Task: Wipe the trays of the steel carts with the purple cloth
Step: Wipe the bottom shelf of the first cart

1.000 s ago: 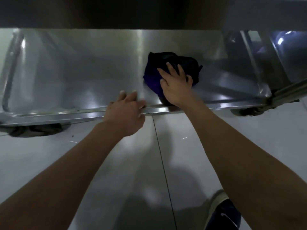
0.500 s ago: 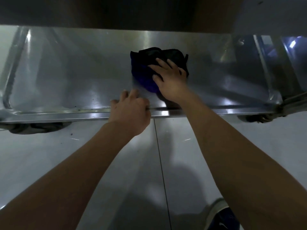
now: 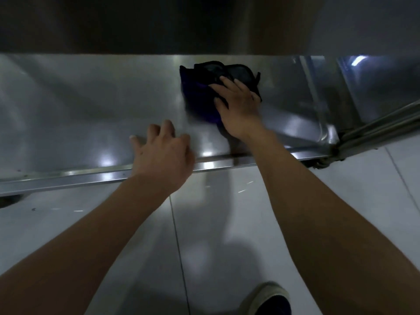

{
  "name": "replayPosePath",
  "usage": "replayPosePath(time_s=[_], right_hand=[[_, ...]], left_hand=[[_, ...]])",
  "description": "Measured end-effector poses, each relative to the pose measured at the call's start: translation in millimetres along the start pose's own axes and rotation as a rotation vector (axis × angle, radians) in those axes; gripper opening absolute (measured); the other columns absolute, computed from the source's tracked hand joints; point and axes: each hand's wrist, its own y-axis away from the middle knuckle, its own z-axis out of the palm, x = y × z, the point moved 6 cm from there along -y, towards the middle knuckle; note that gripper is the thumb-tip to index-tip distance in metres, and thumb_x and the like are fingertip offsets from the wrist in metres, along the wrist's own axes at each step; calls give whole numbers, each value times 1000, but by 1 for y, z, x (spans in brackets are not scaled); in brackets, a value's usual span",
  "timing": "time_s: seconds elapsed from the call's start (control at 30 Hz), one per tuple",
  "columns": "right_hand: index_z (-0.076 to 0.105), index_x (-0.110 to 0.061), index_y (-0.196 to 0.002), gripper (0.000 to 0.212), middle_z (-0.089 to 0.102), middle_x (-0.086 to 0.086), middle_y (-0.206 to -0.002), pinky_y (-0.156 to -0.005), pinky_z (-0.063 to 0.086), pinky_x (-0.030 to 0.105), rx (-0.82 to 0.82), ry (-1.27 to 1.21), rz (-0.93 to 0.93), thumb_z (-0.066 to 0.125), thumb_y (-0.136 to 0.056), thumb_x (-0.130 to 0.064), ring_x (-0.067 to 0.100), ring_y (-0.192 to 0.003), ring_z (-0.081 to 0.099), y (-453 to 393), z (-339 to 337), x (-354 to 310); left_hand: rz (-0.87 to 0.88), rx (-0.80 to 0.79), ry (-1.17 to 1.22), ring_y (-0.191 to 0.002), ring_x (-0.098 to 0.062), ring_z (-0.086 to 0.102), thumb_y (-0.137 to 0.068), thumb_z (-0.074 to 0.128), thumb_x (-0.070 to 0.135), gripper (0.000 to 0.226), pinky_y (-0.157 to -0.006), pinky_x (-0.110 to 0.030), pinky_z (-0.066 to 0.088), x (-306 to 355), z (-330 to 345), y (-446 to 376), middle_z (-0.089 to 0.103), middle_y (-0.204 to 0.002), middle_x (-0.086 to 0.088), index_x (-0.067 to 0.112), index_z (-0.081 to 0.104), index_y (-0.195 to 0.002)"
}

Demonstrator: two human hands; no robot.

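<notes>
The lower steel tray (image 3: 79, 114) of the cart stretches across the view under a darker upper shelf. A bunched purple cloth (image 3: 197, 92) lies on the tray right of centre. My right hand (image 3: 238, 108) presses flat on the cloth with fingers spread and straight. My left hand (image 3: 162, 153) rests over the tray's front rim (image 3: 68, 176), its fingers loosely bent onto the tray surface, holding nothing.
The cart's right end wall (image 3: 327, 123) and a slanted steel frame bar (image 3: 381, 123) stand at the right. A caster (image 3: 320, 163) shows under the right corner. Pale floor tiles (image 3: 216, 235) fill the foreground, with my shoe (image 3: 270, 301) at the bottom.
My right hand slid the cloth left, then further back into the tray. My left hand moved forward from gripping the rim to lying over it onto the tray.
</notes>
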Motion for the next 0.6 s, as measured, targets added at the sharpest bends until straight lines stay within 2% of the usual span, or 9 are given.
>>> replayPosePath(time_s=[0.13, 0.2, 0.27, 0.33, 0.47, 0.6], right_hand=[[41, -39, -149, 43, 27, -10, -164, -118, 18, 43, 13, -5, 101, 37, -106, -38, 19, -152, 17, -5, -20, 52], [38, -40, -150, 44, 24, -10, -165, -119, 18, 44, 4, -16, 150, 35, -107, -38, 18, -153, 15, -6, -28, 74], [37, -40, -151, 44, 22, -10, -165, -120, 16, 43, 9, -14, 186, 33, -107, -38, 18, -153, 14, -5, -33, 92], [36, -39, -152, 45, 22, -8, -165, -119, 18, 44, 26, 15, 212, 31, -107, -38, 21, -153, 15, -4, -40, 108], [35, -34, -153, 46, 24, -2, -165, -118, 23, 48, 53, 53, 284, 29, -108, -37, 27, -151, 19, 0, -55, 139], [32, -35, -154, 47, 20, -2, -166, -117, 22, 49, 23, 55, 294, 29, -108, -37, 27, -152, 17, 4, -57, 143]], left_hand=[[134, 11, 106, -132, -32, 35, -88, 60, 34, 36, -95, -53, 45, 33, 0, -10, 45, -141, -4, 24, 60, -122], [202, -24, 108, -136, -31, 32, -90, 58, 46, 43, -98, -56, 44, 59, 4, -14, 41, -145, -3, 33, 57, -131], [182, -66, 58, -132, -32, 34, -87, 54, 64, 43, -98, -61, 41, 74, 8, -17, 42, -138, -3, 38, 61, -121], [156, -68, 23, -129, -33, 34, -80, 56, 73, 47, -97, -63, 40, 76, 12, -16, 41, -131, -2, 37, 61, -110], [195, -47, 6, -134, -33, 30, -73, 64, 73, 51, -97, -62, 39, 73, 15, -14, 40, -132, -1, 39, 55, -111], [177, -34, 39, -133, -30, 31, -71, 67, 72, 50, -98, -59, 39, 73, 13, -16, 41, -130, 2, 39, 58, -109]])
